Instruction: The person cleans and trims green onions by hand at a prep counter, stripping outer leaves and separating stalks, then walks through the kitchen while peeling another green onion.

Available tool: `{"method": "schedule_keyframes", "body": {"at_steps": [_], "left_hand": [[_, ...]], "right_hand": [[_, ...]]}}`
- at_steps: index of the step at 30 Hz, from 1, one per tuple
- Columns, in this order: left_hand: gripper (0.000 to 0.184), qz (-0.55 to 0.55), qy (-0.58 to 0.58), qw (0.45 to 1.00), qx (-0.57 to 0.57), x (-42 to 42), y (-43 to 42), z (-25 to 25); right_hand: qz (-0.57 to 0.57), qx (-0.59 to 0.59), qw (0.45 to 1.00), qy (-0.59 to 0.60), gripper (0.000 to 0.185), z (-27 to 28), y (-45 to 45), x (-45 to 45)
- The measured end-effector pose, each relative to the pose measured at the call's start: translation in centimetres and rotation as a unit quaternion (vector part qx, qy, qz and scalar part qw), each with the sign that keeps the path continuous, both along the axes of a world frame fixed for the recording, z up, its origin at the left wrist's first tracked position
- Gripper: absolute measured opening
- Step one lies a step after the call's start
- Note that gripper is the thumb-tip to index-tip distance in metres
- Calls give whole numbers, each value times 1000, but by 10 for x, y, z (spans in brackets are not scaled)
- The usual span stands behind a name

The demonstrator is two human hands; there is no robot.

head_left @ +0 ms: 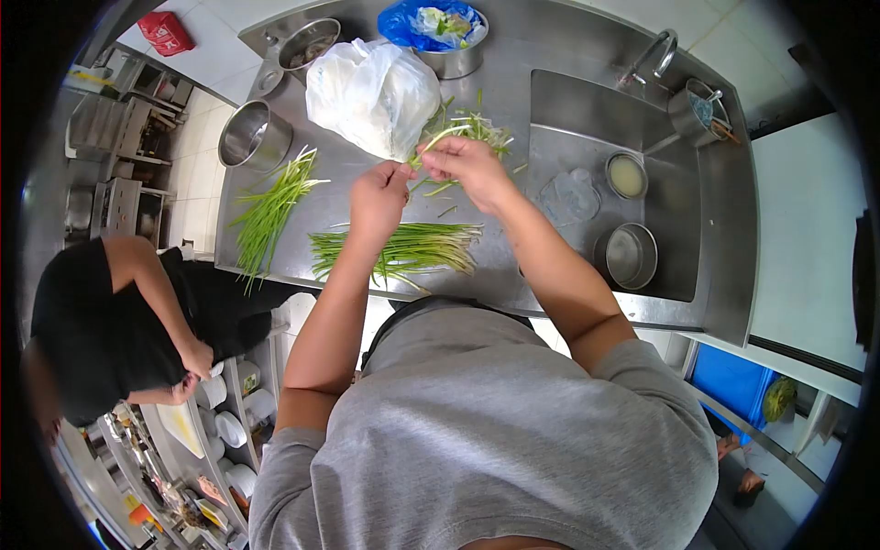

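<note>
The red packet, far left, blurred beyond reading on my feed; arms extended, the left hand and right hand pinched a scallion.

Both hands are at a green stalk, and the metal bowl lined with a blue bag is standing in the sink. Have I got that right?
Not quite: the head view shows the blue-lined metal bowl on the steel counter, left of the sink. The left hand and right hand are indeed at a green stalk.
</note>
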State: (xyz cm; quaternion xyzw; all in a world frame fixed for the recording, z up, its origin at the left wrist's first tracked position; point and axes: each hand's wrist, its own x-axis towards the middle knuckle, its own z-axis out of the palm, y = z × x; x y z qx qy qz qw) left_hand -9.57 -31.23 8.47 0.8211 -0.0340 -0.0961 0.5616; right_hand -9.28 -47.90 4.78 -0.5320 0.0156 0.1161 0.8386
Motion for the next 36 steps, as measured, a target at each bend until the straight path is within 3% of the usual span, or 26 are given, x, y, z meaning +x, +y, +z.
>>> {"method": "schedule_keyframes", "body": {"at_steps": [6,8,10,13,14,16,20,22,24,26,31,34,36], "left_hand": [[23,-17,28,999,-8,-3,7,-2],[24,-5,37,999,-26,-1,13,-6],[24,12,39,998,-47,2,15,-9],[26,12,24,998,-64,5,6,-16],[25,-6,39,998,-55,3,2,-11],[24,-42,73,996,-36,-1,-4,4],[21,23,-101,995,-7,19,12,-10],[21,45,-140,989,6,27,13,10],[21,-35,-56,994,-92,27,-7,19],[19,-93,34,977,-187,23,-29,27],[11,-17,55,970,-235,30,-37,29],[9,45,-15,967,-250,39,-36,28],[9,75,-59,964,-249,39,-41,34]], "right_hand": [[-211,144,967,-1,16,-5,-43,29],[-194,-80,977,-28,20,-11,-61,32],[-116,-365,919,-90,28,-18,-66,30],[-74,-129,988,-36,30,9,-34,7],[-71,56,996,3,27,14,-26,5],[-106,58,992,-42,25,14,-24,8],[-175,-59,978,-94,17,32,-47,20],[-125,-122,977,-126,15,45,-43,22],[-72,-180,968,-159,18,52,-32,26],[-97,-126,970,-186,23,54,-20,30],[-210,-95,958,-171,33,48,-7,30],[-78,-101,987,-93,29,39,-9,19],[-72,-128,983,-114,27,37,-6,17]]}}
